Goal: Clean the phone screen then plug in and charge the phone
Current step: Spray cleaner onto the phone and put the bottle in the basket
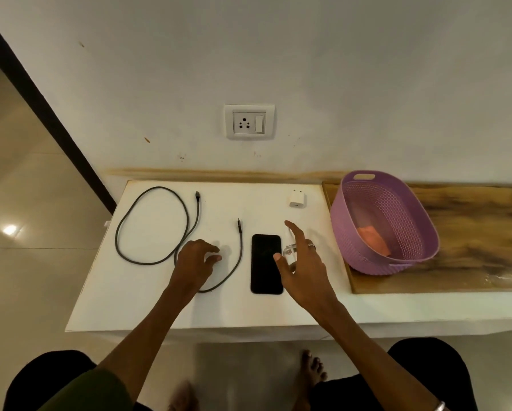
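A black phone (266,264) lies face up on the white board (148,307), its screen dark. My right hand (303,264) is just right of the phone, with thumb and curled fingers around a small clear spray bottle (290,252) and the index finger raised above its nozzle. My left hand (195,259) rests on the board left of the phone, fingers loosely bent and holding nothing. Part of the dark braided cable (151,223) runs under it. A white charger plug (296,199) stands at the back of the board. The wall socket (248,121) is above it.
A purple plastic basket (376,188) stands tilted on the wooden shelf (471,232) to the right, with an orange cloth (373,238) inside. The board overhangs a tiled floor on the left. My knees and bare feet are below the ledge.
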Available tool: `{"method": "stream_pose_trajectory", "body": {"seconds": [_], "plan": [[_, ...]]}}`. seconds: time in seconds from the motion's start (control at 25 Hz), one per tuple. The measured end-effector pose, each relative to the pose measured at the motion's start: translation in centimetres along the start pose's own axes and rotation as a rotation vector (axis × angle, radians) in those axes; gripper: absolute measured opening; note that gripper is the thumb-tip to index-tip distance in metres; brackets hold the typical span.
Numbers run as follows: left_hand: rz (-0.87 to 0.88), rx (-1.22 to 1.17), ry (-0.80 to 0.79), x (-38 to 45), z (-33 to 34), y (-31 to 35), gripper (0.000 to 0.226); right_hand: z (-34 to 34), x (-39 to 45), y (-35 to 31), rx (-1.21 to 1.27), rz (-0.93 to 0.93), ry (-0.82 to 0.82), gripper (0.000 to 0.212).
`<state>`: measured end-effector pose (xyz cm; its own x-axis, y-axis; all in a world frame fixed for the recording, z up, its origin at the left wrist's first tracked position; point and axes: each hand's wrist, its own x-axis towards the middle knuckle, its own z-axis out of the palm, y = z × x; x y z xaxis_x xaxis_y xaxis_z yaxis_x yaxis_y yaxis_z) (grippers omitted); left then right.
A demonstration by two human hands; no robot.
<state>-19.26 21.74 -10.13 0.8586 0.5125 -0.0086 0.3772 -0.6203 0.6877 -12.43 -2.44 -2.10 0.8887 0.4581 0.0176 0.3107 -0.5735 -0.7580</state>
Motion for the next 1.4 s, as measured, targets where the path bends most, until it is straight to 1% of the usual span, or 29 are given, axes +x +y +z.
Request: {"method": "stream_pose_trajectory", "body": {"seconds": [0.04,0.08,0.12,0.16,0.2,0.28,0.44,0.56,0.64,0.72,0.8,0.84,0.92,1.0,1.04,1.2,1.32,1.4], "plan": [[0.008,0.003,-0.019,-0.1,0.0,0.2,0.041,0.4,0.0,-0.3,0.021,-0.018,-0.005,0.066],[0.03,0.026,-0.065,-0.2,0.0,0.3,0.051,0.7,0.1,-0.6,0.033,-0.03,-0.003,0.066],[0.058,0.071,-0.113,-0.4,0.1,0.4,0.056,1.1,0.2,-0.8,0.039,-0.037,0.002,0.065],[0.082,0.105,-0.137,-0.4,0.2,0.4,0.054,1.4,0.3,-0.9,0.039,-0.04,0.004,0.065],[0.094,0.11,-0.128,-0.3,0.3,0.4,0.045,1.7,0.4,-1.0,0.041,-0.045,0.006,0.064],[0.083,0.067,-0.067,-0.1,0.2,0.9,0.027,2.1,0.6,-1.3,0.053,-0.059,0.006,0.063],[0.158,-0.156,0.082,1.0,-2.7,4.9,0.013,2.3,0.8,-2.5,0.08,-0.091,0.017,0.062],[0.231,-0.325,0.183,2.0,-6.2,10.3,0.015,2.1,1.2,-3.6,0.121,-0.111,0.051,0.063],[0.281,-0.412,0.202,1.9,-8.0,13.8,0.019,2.0,1.5,-4.4,0.153,-0.126,0.073,0.061],[0.325,-0.453,0.154,1.5,-9.3,16.4,0.019,1.9,1.6,-5.4,0.159,-0.135,0.118,0.052],[0.359,-0.453,0.097,0.9,-9.8,17.9,0.02,1.5,1.7,-6.5,0.154,-0.151,0.165,0.042],[0.374,-0.446,0.092,0.6,-10.0,18.4,0.021,1.3,1.8,-7.0,0.158,-0.158,0.183,0.039],[0.398,-0.444,0.116,0.2,-10.4,19.2,0.023,0.9,1.8,-7.8,0.165,-0.175,0.2,0.039],[0.424,-0.442,0.132,0.0,-10.8,19.8,0.024,0.5,1.8,-8.2,0.175,-0.186,0.208,0.049],[0.434,-0.434,0.135,-0.1,-11.0,20.0,0.025,0.3,1.8,-8.4,0.184,-0.189,0.21,0.05],[0.419,-0.418,0.115,-0.2,-11.0,20.7,0.026,-0.7,2.2,-9.0,0.256,-0.239,0.206,0.045],[0.387,-0.492,0.069,-0.3,-10.9,21.1,0.028,-1.4,2.5,-9.7,0.293,-0.244,0.169,0.04],[0.367,-0.569,0.0,-0.1,-11.0,21.4,0.031,-1.8,2.5,-10.3,0.346,-0.269,0.132,0.035]]}}
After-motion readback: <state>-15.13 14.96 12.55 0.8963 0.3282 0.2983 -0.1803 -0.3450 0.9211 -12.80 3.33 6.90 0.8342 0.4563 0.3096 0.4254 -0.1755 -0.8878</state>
